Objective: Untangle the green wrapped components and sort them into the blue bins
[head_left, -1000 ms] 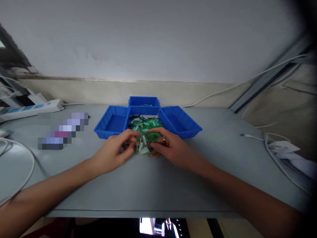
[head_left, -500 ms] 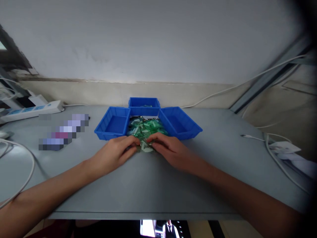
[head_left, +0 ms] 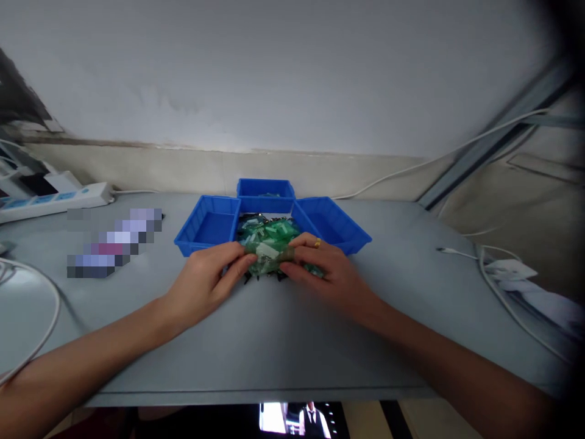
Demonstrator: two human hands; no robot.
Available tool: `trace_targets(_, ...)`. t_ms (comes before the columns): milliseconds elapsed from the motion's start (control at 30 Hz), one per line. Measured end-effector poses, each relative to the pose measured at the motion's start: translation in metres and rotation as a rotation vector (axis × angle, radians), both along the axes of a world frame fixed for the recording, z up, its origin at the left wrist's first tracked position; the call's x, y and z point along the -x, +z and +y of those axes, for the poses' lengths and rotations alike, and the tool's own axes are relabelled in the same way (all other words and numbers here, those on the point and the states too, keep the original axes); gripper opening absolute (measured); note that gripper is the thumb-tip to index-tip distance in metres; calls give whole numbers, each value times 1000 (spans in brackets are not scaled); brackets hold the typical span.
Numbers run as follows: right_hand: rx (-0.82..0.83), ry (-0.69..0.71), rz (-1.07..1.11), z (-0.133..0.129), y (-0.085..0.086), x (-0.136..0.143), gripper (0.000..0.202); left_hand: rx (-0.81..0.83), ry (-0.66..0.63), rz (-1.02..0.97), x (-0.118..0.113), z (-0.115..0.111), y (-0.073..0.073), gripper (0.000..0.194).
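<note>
Apparently, the left hand (head_left: pixel 212 274) and right hand (head_left: pixel 333 271) each have a narrow grip on a translucent green plastic packet (head_left: pixel 267 251), well behind the front edge of the smooth grey table (head_left: pixel 256 347); uneven pulling could tear it.

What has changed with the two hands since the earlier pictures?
The left hand and right hand have spread slightly apart, a green packet held between them. Dark bits now show at the near edge of the pile. The blue bins stayed in place.
</note>
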State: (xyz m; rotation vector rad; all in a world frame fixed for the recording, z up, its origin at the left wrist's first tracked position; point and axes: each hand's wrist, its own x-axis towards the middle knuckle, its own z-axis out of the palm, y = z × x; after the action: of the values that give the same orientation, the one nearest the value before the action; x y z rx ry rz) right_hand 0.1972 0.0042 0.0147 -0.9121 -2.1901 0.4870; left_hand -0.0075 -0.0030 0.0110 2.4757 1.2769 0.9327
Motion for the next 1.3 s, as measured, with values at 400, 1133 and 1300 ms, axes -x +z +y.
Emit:
trace_targets(400, 566, 145, -38, 26, 15, 10, 14, 458, 1, -321, -1, 8, 7, 38)
trace_targets(1133, -220, 89, -755, 101, 11, -5, 59, 71, -313, 435, 2, 6, -10, 26)
trace_targets(1300, -115, 93, -754, 96, 8, -7, 56, 97, -377, 452, -1, 8, -16, 26)
